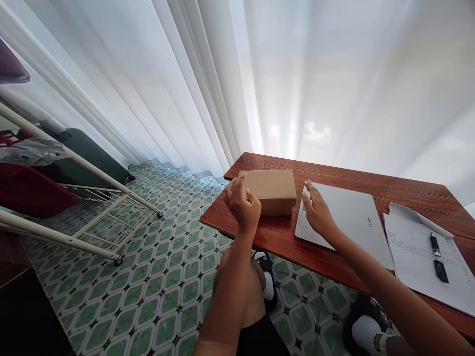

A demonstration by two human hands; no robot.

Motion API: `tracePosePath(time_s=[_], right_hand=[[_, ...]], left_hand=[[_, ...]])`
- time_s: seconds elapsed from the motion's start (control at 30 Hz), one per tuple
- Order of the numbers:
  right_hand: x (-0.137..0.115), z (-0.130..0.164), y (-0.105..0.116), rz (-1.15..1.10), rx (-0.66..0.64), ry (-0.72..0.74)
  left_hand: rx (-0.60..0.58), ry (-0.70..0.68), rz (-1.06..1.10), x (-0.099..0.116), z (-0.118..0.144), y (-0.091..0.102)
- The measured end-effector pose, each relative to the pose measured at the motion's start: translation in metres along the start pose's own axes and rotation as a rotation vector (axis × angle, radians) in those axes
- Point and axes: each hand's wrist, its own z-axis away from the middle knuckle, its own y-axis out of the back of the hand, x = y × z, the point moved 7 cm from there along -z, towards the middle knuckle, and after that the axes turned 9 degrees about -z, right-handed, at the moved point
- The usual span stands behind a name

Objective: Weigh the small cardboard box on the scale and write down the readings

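A closed brown cardboard box lies on the wooden table near its left end. My left hand is at the box's left front corner, fingers partly bent and the thumb apart; whether it touches the box I cannot tell. To the right of the box, my right hand is held over the left edge of a closed silver laptop. Its fingers are stretched out and it holds nothing. A gap separates this hand from the box.
Printed papers with a black pen on them lie right of the laptop on the table. White curtains hang behind. At left, a wheeled metal rack and a dark green suitcase stand on the tiled floor.
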Motion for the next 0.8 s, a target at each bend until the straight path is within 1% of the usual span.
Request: tracePosePath(time_s=[0.07, 0.1, 0.13, 0.23, 0.3, 0.4, 0.43, 0.5, 0.57, 0.67, 0.73, 0.8], right_hand=[[-0.005, 0.004, 0.020, 0.019, 0.029, 0.056], [-0.006, 0.007, 0.031, 0.023, 0.046, 0.073], [-0.006, 0.009, 0.041, 0.029, 0.063, 0.081], [-0.003, 0.020, 0.066, 0.069, 0.083, 0.067], [0.001, 0.029, 0.077, 0.123, 0.050, 0.039], [0.008, 0.044, 0.090, 0.237, -0.043, 0.006], [0.011, 0.049, 0.094, 0.279, -0.074, -0.002], [0.017, 0.059, 0.101, 0.360, -0.133, -0.013], [0.021, 0.068, 0.109, 0.443, -0.180, 0.013], [0.024, 0.081, 0.119, 0.588, -0.246, 0.123], [0.027, 0.090, 0.124, 0.657, -0.306, 0.187], [0.032, 0.097, 0.131, 0.689, -0.360, 0.205]], left_hand=[[-0.032, -0.057, 0.040, 0.013, 0.008, -0.003], [-0.039, -0.128, 0.054, 0.023, 0.013, -0.005], [-0.040, -0.230, 0.065, 0.034, 0.020, -0.006], [-0.070, -0.613, 0.093, 0.075, 0.053, -0.013], [-0.164, -0.820, 0.136, 0.098, 0.079, -0.021], [-0.423, -1.044, 0.186, 0.123, 0.120, -0.036], [-0.504, -1.110, 0.183, 0.129, 0.134, -0.040], [-0.603, -1.216, 0.177, 0.137, 0.160, -0.044], [-0.645, -1.284, 0.190, 0.142, 0.181, -0.046], [-0.715, -1.381, 0.196, 0.145, 0.209, -0.048], [-0.773, -1.439, 0.187, 0.145, 0.223, -0.051], [-0.809, -1.470, 0.191, 0.145, 0.232, -0.052]])
